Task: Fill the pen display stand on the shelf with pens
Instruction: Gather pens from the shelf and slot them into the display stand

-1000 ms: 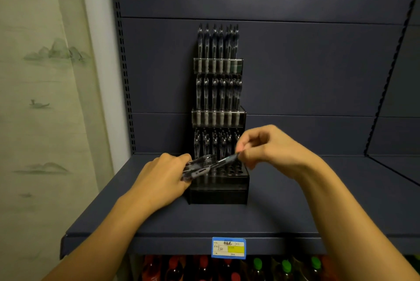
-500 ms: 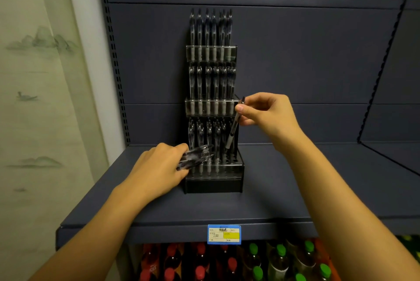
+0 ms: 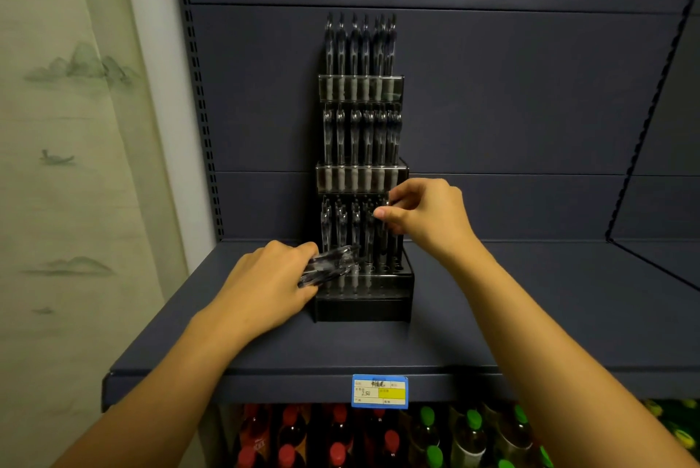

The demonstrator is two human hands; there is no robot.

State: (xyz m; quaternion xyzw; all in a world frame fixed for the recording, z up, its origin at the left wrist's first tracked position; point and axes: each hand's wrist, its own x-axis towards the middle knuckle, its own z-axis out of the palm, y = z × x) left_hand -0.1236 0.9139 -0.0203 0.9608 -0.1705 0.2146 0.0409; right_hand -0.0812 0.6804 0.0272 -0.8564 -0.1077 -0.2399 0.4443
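Observation:
A black three-tier pen display stand (image 3: 363,306) sits on the dark blue shelf (image 3: 492,335), against the back panel. Its top and middle tiers are full of dark pens, and the bottom tier holds several upright pens. My right hand (image 3: 426,215) pinches the top of a single pen (image 3: 383,240) that stands upright in the right part of the bottom tier. My left hand (image 3: 265,287) rests on the shelf just left of the stand's base and grips a small bundle of pens (image 3: 327,265), their ends pointing right across the lower tier.
A blue and yellow price label (image 3: 380,391) hangs on the shelf's front edge. Bottles with red caps (image 3: 337,437) and green caps (image 3: 469,429) stand on the shelf below. A pale wall (image 3: 68,164) lies to the left, and a wire divider (image 3: 651,107) at the right.
My right hand took one pen from the bundle, lifted it, turned it upright and lowered it into the bottom tier. The left hand has stayed in place with the bundle.

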